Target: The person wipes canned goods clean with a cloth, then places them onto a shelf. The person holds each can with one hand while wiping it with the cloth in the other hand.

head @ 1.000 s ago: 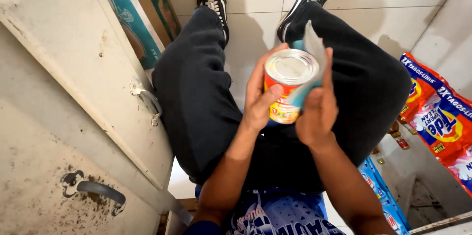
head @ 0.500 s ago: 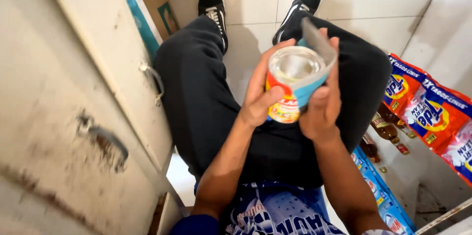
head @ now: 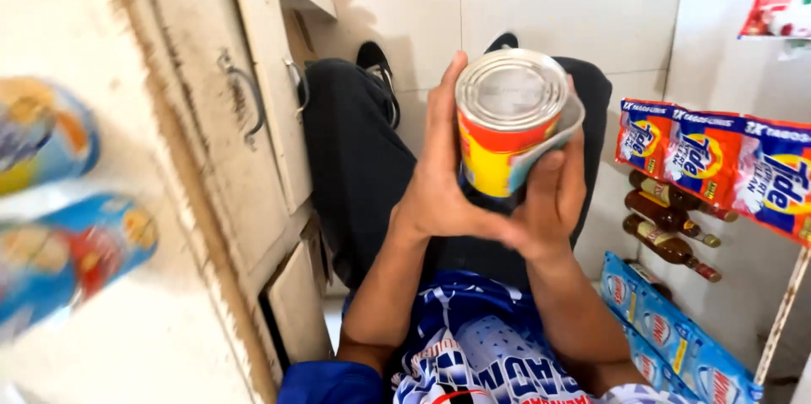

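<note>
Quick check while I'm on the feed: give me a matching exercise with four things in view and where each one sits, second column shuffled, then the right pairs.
Things
1. round metal can with red and yellow label
2. brown glass bottles
3. orange and blue detergent sachets
4. worn cream cabinet door with metal handle

Places
A. lying on a low shelf at right
B. at left, beside the person's black trousers
C. hanging in a strip at right
D. held up between the left hand and right hand

Pairs: 1-D, 2-A, 3-C, 4-B
</note>
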